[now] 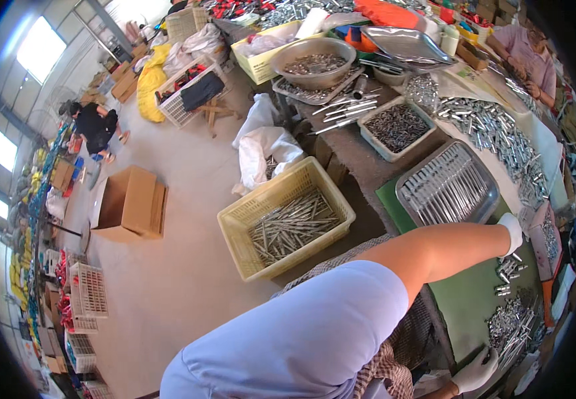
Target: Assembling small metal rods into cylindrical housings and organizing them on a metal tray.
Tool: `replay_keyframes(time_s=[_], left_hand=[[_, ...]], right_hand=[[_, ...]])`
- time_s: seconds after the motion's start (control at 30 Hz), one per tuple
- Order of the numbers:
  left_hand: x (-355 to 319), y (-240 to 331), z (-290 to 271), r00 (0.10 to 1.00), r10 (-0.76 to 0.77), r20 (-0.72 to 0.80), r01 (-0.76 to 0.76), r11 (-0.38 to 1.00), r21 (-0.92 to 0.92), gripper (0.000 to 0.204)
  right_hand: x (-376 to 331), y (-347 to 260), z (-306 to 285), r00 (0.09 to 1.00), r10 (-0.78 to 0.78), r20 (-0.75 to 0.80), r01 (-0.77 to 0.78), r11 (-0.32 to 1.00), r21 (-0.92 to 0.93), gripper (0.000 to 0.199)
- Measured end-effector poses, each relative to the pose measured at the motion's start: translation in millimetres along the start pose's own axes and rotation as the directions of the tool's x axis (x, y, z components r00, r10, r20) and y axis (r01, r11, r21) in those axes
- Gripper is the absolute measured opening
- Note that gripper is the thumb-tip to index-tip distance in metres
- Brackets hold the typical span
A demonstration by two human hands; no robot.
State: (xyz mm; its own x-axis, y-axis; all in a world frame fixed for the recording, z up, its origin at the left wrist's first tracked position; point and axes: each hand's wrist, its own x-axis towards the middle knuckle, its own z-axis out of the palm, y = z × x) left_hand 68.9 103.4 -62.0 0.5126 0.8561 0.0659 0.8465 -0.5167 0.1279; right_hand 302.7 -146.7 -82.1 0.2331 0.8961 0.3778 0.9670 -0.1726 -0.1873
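My left arm reaches across the green work surface (457, 299). My gloved left hand (512, 233) is beside the right corner of a metal tray (404, 193), near small shiny metal cylinders (510, 267). Its fingers are mostly hidden, so I cannot tell whether they hold anything. The tray carries a row of slim silver rods (451, 193) laid side by side. Lower down, my gloved right hand (476, 372) rests by the near edge with its fingers apart. It is next to a heap of small metal parts (508, 319) and loose thin rods (519, 338).
A yellow crate (234, 249) of metal rods stands left of the bench. A tub of dark pins (397, 126), a bowl of small parts (314, 63) and a pile of silver cylinders (494, 136) lie farther back. A co-worker (530, 56) sits across; a cardboard box (128, 206) is on the floor.
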Motion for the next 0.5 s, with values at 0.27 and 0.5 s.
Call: replay_keyframes(time_s=[0.27,0.5], left_hand=[[-37,15,-35,0.974,0.102,-0.201,-0.059,0.977,0.207,0.020],[-147,97,-48,0.854,0.315,-0.414,-0.463,0.823,-0.329,0.009]], right_hand=[[-3,-8,-7,0.991,-0.075,-0.115,0.067,0.995,-0.073,0.025],[-20,-1,-13,0.999,-0.034,0.000,0.033,0.951,0.308,0.033]])
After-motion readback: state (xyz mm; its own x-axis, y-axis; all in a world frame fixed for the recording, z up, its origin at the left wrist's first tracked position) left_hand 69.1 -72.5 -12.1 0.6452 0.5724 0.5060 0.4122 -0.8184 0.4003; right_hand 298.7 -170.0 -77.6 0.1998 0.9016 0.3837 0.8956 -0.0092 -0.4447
